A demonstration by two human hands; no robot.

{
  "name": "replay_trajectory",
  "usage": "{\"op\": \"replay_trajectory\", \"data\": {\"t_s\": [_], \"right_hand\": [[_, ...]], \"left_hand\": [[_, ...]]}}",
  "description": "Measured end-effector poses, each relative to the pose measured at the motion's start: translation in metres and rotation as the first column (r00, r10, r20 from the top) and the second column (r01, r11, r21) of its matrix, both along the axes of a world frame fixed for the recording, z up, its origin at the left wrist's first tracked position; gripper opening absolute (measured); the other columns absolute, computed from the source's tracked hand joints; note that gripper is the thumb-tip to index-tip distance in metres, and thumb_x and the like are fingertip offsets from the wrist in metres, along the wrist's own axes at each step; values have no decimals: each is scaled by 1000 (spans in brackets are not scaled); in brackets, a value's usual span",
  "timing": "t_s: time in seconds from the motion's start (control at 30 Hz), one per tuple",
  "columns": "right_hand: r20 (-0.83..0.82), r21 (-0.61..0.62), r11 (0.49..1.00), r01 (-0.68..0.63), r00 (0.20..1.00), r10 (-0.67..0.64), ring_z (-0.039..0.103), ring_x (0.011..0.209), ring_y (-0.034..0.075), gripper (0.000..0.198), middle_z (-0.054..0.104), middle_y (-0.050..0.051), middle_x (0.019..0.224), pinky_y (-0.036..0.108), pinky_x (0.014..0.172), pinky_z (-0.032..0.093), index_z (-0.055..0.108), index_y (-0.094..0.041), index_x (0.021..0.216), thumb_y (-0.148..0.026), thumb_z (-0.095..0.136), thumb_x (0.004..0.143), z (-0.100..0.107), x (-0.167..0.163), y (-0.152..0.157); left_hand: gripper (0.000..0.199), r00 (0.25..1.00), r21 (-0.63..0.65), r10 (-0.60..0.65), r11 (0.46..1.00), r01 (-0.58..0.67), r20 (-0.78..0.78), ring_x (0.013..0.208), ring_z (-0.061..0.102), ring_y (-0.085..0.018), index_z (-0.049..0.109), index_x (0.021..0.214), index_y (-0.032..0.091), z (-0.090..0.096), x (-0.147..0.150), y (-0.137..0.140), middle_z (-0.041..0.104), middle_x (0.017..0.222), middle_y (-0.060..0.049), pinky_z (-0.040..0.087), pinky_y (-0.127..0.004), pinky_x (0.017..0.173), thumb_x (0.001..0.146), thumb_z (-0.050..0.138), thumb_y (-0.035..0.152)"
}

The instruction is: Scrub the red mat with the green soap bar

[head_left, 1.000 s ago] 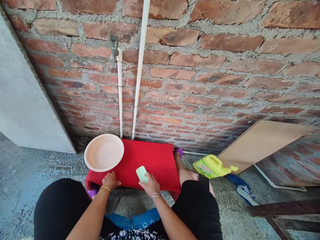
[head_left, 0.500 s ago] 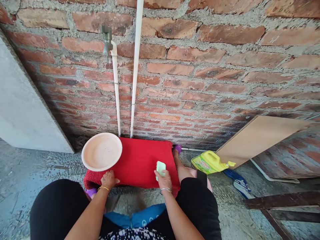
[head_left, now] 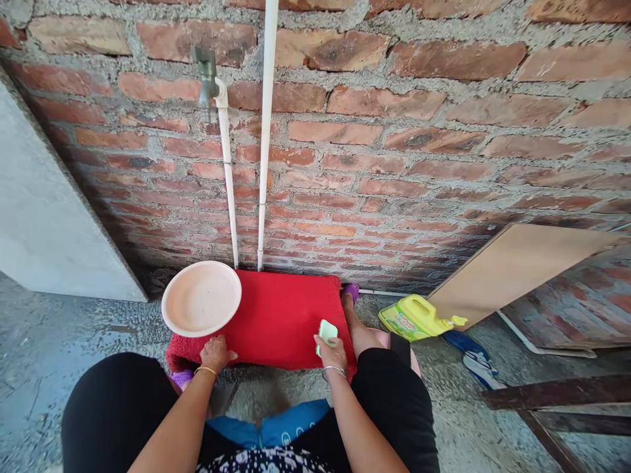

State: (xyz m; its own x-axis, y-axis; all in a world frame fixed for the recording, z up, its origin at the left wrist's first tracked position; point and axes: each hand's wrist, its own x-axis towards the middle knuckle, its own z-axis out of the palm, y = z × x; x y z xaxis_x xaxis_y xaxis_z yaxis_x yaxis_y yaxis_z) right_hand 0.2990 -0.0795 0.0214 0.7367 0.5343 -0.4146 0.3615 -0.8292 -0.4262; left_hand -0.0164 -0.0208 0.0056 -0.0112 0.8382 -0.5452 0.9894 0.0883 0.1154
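Partly inside right grip [head_left: 334, 355] — green brush [head_left: 328, 330]

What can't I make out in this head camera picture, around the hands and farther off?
All in the head view:
- The underside of the pale green block: it faces away, and the right hand covers part.
- Whatever is beneath the red cloth: the cloth drapes over it.
- The yellow jug's label wording: too small.
- The taller white pipe's upper end: cut off by the top edge.

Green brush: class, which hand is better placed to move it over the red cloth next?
Probably the right hand: it grips the brush, while the left hand rests on the red cloth.
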Motion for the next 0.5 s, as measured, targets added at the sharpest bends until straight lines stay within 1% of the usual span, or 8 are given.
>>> {"op": "replay_trajectory", "data": {"t_s": [0.07,0.1,0.2,0.3,0.37,0.4,0.43,0.5], "right_hand": [[-16,37,996,77,997,-77,63,92,23,46,66,12,101,27,74,45,55,-14,109,-52,53,82,1,4,0],[2,58,997,50,999,-50,63,93,23,46,66,11,102,27,75,45,55,-15,109,-52,54,81,1,1,0],[94,82,968,-239,968,231,60,98,22,44,63,7,108,27,79,44,56,-21,109,-51,60,77,-1,-23,0],[153,47,825,-563,820,551,57,100,21,39,60,4,107,27,82,42,59,-25,107,-46,64,74,-3,-53,-1],[173,24,724,-689,716,676,56,100,22,35,60,4,105,28,85,41,61,-26,103,-42,66,73,-3,-64,-1],[178,11,700,-714,690,702,56,100,22,35,60,4,104,29,86,41,61,-26,103,-41,67,72,-3,-65,-1],[177,-6,703,-711,691,701,56,100,23,35,60,5,104,30,87,41,62,-25,103,-40,67,72,-2,-64,-1],[174,-42,785,-618,770,614,57,100,24,37,60,7,106,31,85,42,61,-24,106,-42,65,74,-2,-51,-1]], "left_hand": [[55,1000,-5,10,1000,-10,-1,116,57,-27,52,119,14,2,1,0,60,125,-17,45,-35,92,75,63,44],[55,1000,-9,15,1000,-15,-1,116,56,-28,52,119,14,3,1,0,60,125,-17,45,-35,92,75,63,44],[54,1000,-13,20,1000,-20,0,116,57,-28,53,119,14,3,1,-1,60,125,-17,45,-36,93,75,63,44],[55,1000,1,10,1000,-10,1,114,57,-28,53,119,13,1,0,-1,61,123,-17,46,-36,91,74,63,44],[55,1000,13,3,1000,-3,2,113,58,-28,53,118,13,-1,0,-1,61,122,-16,47,-35,90,74,63,45],[55,1000,13,2,1000,-2,3,113,58,-28,54,118,13,-2,-1,0,62,122,-16,47,-35,90,74,63,45],[55,1000,12,3,1000,-3,4,113,58,-28,54,118,14,-2,-1,0,62,122,-16,47,-35,90,74,63,46],[55,1000,2,10,1000,-10,8,114,58,-28,54,118,14,-3,-1,0,61,123,-16,46,-35,90,74,63,45]]}}
